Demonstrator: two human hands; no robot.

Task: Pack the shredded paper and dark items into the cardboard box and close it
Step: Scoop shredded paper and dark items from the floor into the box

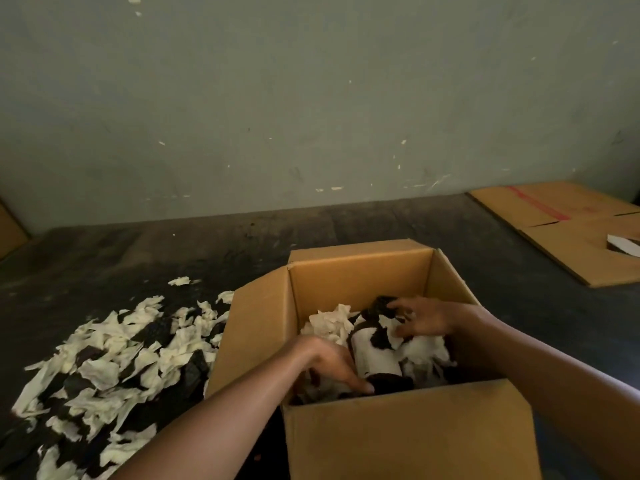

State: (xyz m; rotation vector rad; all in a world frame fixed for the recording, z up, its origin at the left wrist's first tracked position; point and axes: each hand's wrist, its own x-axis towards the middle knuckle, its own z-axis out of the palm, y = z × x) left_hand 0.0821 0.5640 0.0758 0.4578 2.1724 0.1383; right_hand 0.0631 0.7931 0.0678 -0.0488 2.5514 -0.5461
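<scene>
An open cardboard box (408, 434) stands on the dark floor, its flaps up. Inside lie white shredded paper (330, 322) and dark items (381, 304). Both my hands are down in the box. My left hand (329, 362) reaches into the near left corner, fingers spread over the contents. My right hand (420, 317) presses on paper and a dark piece at the far right, fingers spread. To the left of the box a pile of white paper scraps (104, 372) mixed with dark pieces (156, 329) covers the floor.
A flattened cardboard sheet (571, 233) with a red stripe lies at the back right, a white piece (623, 244) on it. A grey-green wall (311, 98) closes the back. Another cardboard edge (10, 230) shows at far left.
</scene>
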